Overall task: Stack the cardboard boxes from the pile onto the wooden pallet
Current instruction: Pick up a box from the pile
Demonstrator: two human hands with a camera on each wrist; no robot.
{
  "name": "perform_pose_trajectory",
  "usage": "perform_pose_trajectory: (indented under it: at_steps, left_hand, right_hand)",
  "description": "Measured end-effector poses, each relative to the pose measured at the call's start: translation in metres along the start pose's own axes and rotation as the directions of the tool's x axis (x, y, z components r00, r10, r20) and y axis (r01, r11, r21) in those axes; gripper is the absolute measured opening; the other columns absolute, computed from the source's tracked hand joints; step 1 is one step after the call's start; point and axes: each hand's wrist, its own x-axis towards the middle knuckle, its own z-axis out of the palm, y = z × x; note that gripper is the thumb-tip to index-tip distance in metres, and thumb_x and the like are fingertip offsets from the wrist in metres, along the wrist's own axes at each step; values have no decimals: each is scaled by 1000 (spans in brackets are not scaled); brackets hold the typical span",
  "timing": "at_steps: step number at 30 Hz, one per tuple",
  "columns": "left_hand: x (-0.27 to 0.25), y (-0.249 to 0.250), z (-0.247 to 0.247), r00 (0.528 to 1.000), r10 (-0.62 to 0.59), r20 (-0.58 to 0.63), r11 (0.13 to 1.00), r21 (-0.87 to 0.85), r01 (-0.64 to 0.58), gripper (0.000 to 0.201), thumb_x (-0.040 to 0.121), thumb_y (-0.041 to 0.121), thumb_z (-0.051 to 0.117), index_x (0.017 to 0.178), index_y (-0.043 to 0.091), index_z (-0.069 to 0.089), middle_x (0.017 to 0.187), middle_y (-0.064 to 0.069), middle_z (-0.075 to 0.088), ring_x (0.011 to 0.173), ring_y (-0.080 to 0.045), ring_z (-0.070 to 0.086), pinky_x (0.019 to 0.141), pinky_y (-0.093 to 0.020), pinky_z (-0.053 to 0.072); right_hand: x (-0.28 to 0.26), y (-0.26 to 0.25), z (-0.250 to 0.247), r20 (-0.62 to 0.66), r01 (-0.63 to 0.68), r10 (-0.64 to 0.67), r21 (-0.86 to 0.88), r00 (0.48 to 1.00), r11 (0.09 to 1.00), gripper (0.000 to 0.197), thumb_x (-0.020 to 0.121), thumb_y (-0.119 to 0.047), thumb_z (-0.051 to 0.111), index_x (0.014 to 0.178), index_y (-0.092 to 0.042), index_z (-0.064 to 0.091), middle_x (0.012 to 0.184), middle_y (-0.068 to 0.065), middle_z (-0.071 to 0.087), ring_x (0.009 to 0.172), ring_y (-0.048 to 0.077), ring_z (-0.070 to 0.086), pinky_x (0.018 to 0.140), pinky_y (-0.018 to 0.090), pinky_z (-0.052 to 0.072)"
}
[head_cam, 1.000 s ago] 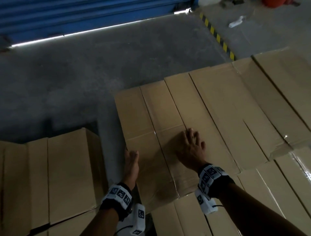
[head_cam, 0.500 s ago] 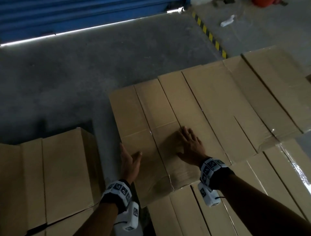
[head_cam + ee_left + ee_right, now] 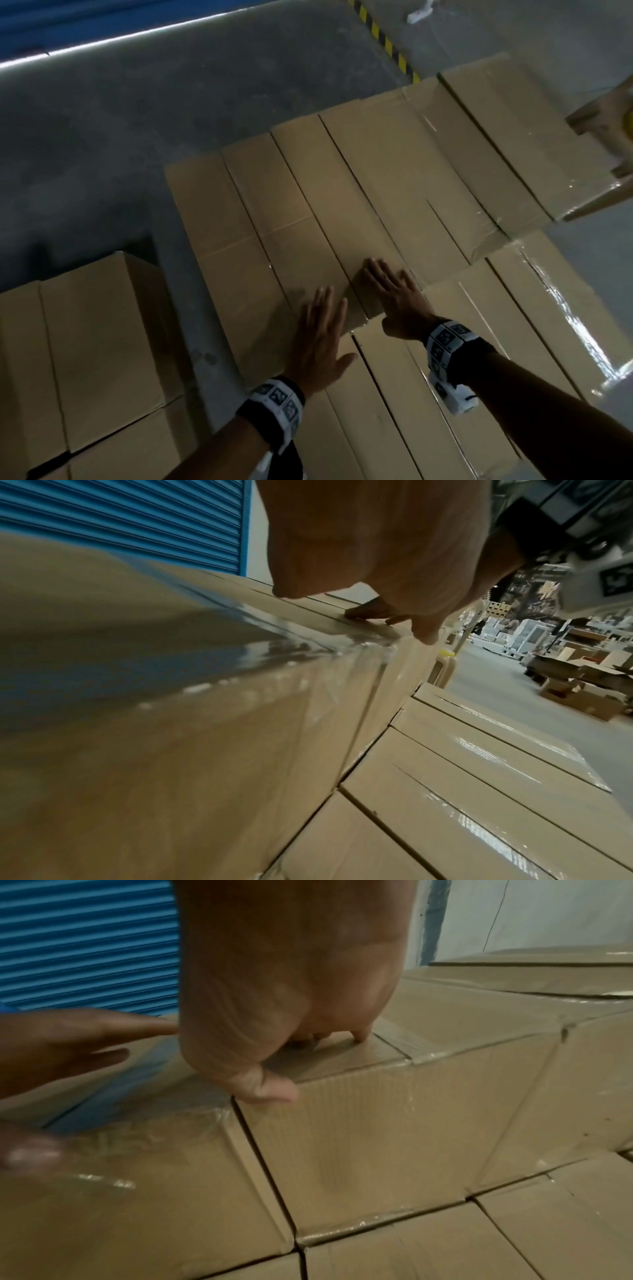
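Long brown cardboard boxes lie side by side in a taped top layer. My left hand (image 3: 318, 335) has straight fingers over the near end of the leftmost top box (image 3: 233, 260). Flat on the neighbouring box (image 3: 329, 205) lies my right hand (image 3: 394, 294), close to its near edge. In the right wrist view its fingertips (image 3: 359, 1038) press on that box's top and its thumb hangs over the end face (image 3: 377, 1137). My left hand (image 3: 68, 1045) shows there at the left, fingers straight. Neither hand holds anything. No wooden pallet is in view.
A lower layer of boxes (image 3: 394, 428) lies just in front of me. Another box stack (image 3: 89, 342) stands to the left across a narrow floor gap (image 3: 191, 325). Beyond are grey concrete floor (image 3: 137, 120), a yellow-black floor stripe (image 3: 387, 41) and a blue roller door (image 3: 137, 515).
My left hand has left the box's left side and come right, over its near top end. The right hand has slid back toward the near edge. The camera has tilted down.
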Motion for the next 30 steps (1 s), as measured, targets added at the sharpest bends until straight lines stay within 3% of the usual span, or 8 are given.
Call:
perform_pose_trajectory:
  at_steps: [4,9,13,16,19,22,25,30]
  left_hand:
    - [31,19,17,987,-146,65,988,64,142,123,77,61,72,158,19,-10,167,-19,-3,154,-39,0,121,-61,20]
    - [54,13,24,989,-145,0,975,167,143,107,77,59,75,158,15,19,164,-21,19,151,-38,10,119,-62,15]
    - [54,14,24,993,-104,-55,975,189,113,106,76,57,79,157,15,25,162,-21,25,150,-36,12,118,-62,14]
    - [53,13,25,993,-102,-65,982,153,111,108,75,53,81,158,15,24,163,-21,24,151,-34,10,122,-57,9]
    - [54,16,17,988,-152,37,973,181,143,105,81,58,71,161,17,17,167,-18,14,153,-36,5,122,-58,7]
    - [61,19,1,944,-208,254,970,179,165,115,85,64,64,160,20,-11,167,-14,-17,153,-36,-17,123,-57,-3]
    - [65,16,-32,910,-206,360,977,20,213,113,87,56,69,161,18,-7,168,-8,-17,154,-30,-18,125,-50,0]
    - [59,37,-108,960,-235,152,950,-171,260,88,96,27,66,162,13,10,170,-7,-6,156,-24,-9,125,-47,14]
  right_hand:
    - [-5,6,20,-92,-1,-2,-34,996,999,107,86,-9,62,156,-26,-17,160,1,-28,147,25,-24,115,45,-16]
    - [2,8,37,-197,-2,8,33,980,999,98,91,-17,64,158,-28,-7,164,0,-16,150,26,-15,118,49,-8]
    - [3,12,40,-222,15,-4,49,975,999,96,90,-21,65,158,-28,-3,165,0,-11,152,26,-8,122,55,5]
    - [2,10,38,-208,9,5,66,978,998,94,91,-20,63,159,-28,-2,166,0,-11,152,27,-9,121,53,2]
    - [-1,7,30,-169,-4,16,69,985,998,96,90,-20,64,158,-29,-3,166,0,-12,152,27,-8,122,53,6]
    - [-6,5,14,-111,-18,27,76,993,997,98,88,-14,64,158,-29,-2,166,1,-12,153,27,-7,123,51,13]
    - [-14,2,5,-58,-51,64,203,996,978,96,88,0,55,158,-28,-4,166,2,-11,153,26,-5,123,49,19]
    - [-70,-11,-29,-215,-77,212,506,953,859,90,92,-6,56,158,-23,-2,166,3,-3,153,23,5,119,37,25]
